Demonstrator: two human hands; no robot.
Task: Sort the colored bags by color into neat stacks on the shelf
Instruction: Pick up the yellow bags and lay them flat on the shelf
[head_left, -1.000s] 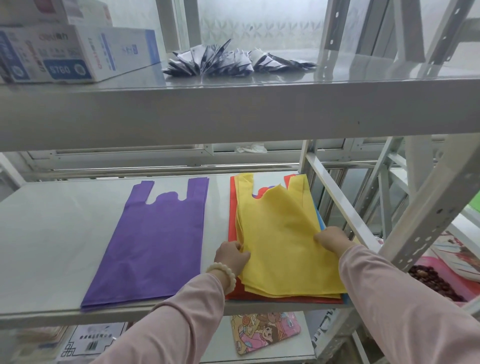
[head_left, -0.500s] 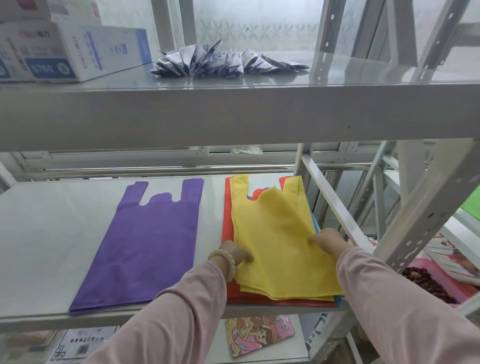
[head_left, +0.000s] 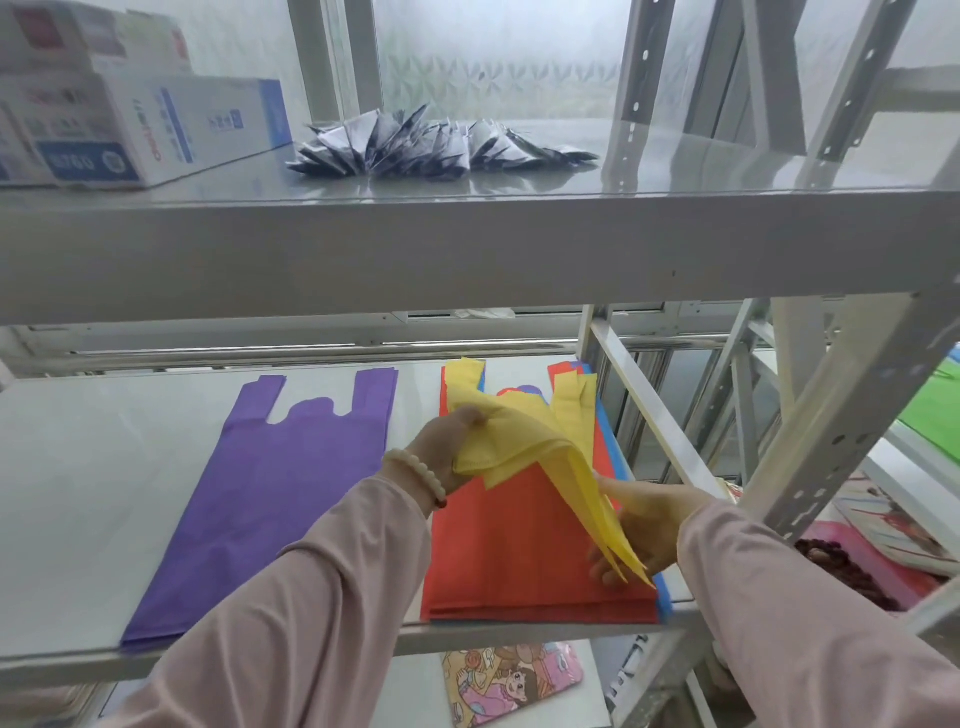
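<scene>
Fingers (head_left: 470, 417) of the left hand (head_left: 447, 452) curl round a bunched fold of the yellow bags (head_left: 524, 441), and the right hand (head_left: 649, 525) grips their lower end, holding the bundle slanted above the pile at the shelf's right edge. On the shelf (head_left: 104, 493) the purple bag (head_left: 280, 493) lies flat left of the middle, apart from that pile. There the red bag (head_left: 519, 556) is uppermost, with a blue bag (head_left: 665, 605) showing along its right side.
</scene>
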